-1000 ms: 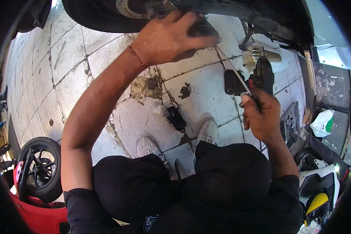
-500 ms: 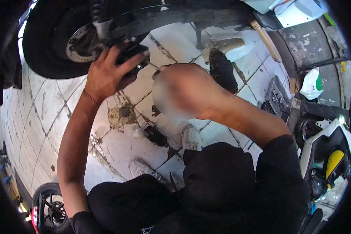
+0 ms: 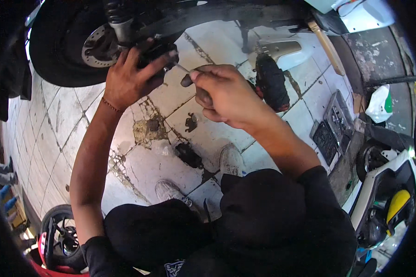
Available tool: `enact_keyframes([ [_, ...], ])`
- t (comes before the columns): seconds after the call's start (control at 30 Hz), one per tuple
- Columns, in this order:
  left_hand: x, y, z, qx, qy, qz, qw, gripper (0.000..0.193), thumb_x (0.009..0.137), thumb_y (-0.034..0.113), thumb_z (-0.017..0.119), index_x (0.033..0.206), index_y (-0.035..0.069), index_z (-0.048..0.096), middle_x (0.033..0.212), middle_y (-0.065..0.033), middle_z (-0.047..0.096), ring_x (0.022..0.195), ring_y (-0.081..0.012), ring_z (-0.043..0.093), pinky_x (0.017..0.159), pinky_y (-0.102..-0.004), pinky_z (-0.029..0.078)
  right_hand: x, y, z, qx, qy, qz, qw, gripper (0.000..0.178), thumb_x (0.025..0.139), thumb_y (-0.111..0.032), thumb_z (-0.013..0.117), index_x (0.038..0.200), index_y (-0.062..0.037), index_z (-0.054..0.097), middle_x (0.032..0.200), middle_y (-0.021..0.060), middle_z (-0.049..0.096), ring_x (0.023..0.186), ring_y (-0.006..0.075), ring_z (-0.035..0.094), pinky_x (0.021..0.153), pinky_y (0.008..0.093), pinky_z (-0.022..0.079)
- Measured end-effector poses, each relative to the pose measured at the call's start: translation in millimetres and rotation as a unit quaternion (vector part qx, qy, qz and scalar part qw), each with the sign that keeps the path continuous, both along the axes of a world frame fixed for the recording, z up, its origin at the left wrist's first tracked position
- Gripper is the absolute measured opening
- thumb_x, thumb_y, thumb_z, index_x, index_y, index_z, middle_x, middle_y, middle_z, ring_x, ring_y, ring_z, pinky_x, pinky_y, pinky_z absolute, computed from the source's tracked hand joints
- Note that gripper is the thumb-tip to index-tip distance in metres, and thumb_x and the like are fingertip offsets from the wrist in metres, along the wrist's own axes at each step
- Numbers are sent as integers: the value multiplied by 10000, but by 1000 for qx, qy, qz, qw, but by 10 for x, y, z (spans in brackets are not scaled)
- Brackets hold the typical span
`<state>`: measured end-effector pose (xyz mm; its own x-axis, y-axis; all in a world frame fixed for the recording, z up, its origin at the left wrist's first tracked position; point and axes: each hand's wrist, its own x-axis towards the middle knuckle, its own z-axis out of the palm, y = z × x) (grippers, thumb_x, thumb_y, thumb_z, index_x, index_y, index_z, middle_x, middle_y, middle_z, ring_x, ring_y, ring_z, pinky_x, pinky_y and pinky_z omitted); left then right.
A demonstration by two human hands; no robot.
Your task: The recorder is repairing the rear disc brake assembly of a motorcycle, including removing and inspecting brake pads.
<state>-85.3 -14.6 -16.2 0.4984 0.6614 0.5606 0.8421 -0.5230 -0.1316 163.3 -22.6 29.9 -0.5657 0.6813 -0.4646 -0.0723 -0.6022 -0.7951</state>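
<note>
My left hand [image 3: 133,76] is closed around a dark brake caliper [image 3: 170,54] beside the motorcycle's wheel [image 3: 55,55]. Its fingers cover much of the part. A perforated brake disc [image 3: 93,53] shows just left of those fingers. In my right hand [image 3: 226,92] is what looks like a screwdriver [image 3: 182,68], its thin shaft pointing up and left at the caliper. The tip meets or nearly meets the caliper's right side; exact contact cannot be made out. My fingers hide most of the handle. Above my left hand, a shock absorber [image 3: 120,23] comes down beside the wheel.
On the tiled floor lie a black cordless power tool [image 3: 272,83], a small dark metal plate [image 3: 191,122] and a black lump-shaped part [image 3: 188,154]. A white body panel [image 3: 291,51] rests farther back. Toolbox trays [image 3: 338,117] lie at right, near another motorcycle [image 3: 388,198].
My right hand, blurred before, now shows clearly with the shaft pointing at the caliper. My left hand stays on the caliper. The view has shifted slightly.
</note>
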Motion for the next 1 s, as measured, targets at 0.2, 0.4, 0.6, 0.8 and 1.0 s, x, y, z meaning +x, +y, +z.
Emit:
enact_keyframes([
  [0.2, 24, 41, -15, 41, 62, -18, 997, 737, 649, 282, 823, 1310, 465, 552, 1286, -39, 548, 961, -272, 633, 687, -316, 603, -23, -47, -169, 86, -67, -45, 993, 223, 1025, -236, 496, 1003, -41, 603, 589, -16, 438, 430, 59, 336, 359, 250, 266],
  [0.4, 105, -142, 49, -46, -70, -20, 996, 753, 650, 267, 853, 1342, 307, 558, 1289, -89, 533, 1082, -301, 576, 898, -389, 542, 47, -148, -107, -7, -2, -43, 999, 173, 1004, -175, 519, 885, -57, 559, 574, -28, 368, 453, 54, 313, 343, 242, 191],
  [0.6, 133, -518, -174, -341, -828, -33, 443, 517, 988, 485, 483, 1307, 81, 532, 1201, -108, 621, 1090, -237, 619, 957, -459, 490, -13, -248, 198, -115, 90, -33, 989, 173, 1009, -186, 492, 985, -33, 568, 616, -10, 404, 481, 87, 342, 357, 242, 225],
  [0.8, 360, -317, -56, -425, -814, -55, 393, 516, 920, 493, 628, 1252, 98, 597, 1124, -53, 668, 1039, -202, 641, 875, -380, 535, -44, -301, 340, -138, 56, -65, 987, 199, 1014, -182, 463, 1051, -11, 559, 576, -39, 334, 458, 56, 284, 322, 198, 171],
  [1.0, 399, -287, 156, -498, -781, -8, 376, 537, 929, 541, 588, 1273, 129, 582, 1191, -64, 666, 1094, -180, 628, 927, -408, 515, -8, -269, 355, -78, 11, -42, 996, 238, 1019, -183, 457, 1076, 15, 577, 561, -42, 304, 449, 43, 247, 330, 202, 168],
])
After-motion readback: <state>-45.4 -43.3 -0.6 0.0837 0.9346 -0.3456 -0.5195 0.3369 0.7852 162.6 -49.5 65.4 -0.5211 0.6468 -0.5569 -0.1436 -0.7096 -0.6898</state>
